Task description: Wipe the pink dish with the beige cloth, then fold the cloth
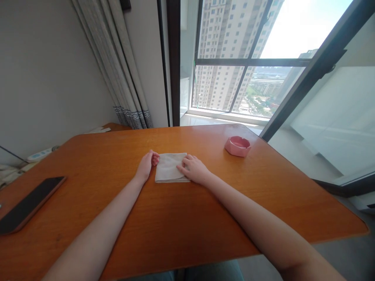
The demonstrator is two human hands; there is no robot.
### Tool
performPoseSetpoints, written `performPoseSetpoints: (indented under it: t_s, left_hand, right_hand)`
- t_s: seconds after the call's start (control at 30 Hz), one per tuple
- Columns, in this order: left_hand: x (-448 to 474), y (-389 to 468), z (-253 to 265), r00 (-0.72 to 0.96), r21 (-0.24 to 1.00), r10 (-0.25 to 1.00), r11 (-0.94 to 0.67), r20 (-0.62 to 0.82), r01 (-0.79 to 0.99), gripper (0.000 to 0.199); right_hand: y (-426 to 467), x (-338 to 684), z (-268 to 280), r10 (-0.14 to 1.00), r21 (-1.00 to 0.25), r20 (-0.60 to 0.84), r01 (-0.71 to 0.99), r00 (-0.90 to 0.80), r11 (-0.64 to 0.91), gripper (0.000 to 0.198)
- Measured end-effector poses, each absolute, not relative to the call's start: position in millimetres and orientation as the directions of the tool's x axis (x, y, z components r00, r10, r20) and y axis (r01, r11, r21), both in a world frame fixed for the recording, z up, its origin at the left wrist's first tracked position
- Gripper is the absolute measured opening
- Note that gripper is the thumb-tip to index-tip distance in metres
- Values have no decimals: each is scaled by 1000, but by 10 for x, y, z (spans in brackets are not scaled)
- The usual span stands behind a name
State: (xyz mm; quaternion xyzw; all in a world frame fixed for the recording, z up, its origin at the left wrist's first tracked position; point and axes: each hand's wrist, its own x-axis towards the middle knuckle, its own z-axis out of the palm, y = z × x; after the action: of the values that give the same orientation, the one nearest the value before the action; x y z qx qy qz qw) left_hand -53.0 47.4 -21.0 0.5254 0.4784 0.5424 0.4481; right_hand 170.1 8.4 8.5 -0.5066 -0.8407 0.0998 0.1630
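Note:
A folded white cloth (169, 168) lies flat on the wooden table in front of me. My left hand (145, 166) rests on its side at the cloth's left edge, with its fingers curled inward and nothing visible in them. On the cloth's right part lies my right hand (193, 168), palm down. Its thumb and fingers are apart, and it covers the cloth's right edge.
A pink ashtray (238, 146) stands at the back right of the table (181, 222). At the left lies a long dark object (31, 203) with a reddish-brown edge. Beyond the table are a curtain (117, 66) and a window (222, 62).

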Motion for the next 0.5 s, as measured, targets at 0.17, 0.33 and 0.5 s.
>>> performPoseSetpoints:
  t_s: [0.17, 0.33, 0.5]
  left_hand:
    - [-482, 424, -245, 102, 963, 975, -211, 196, 168, 46]
    - [-445, 422, -256, 203, 915, 956, -269, 214, 301, 42]
    - [-421, 439, -266, 183, 913, 963, -250, 199, 322, 44]
  right_hand:
    - [38, 1954, 283, 956, -174, -52, 945, -290, 277, 30]
    - [-146, 2644, 301, 966, -226, -133, 955, -224, 190, 38]
    - [-332, 3721, 198, 970, -186, -244, 981, 8, -55, 62]
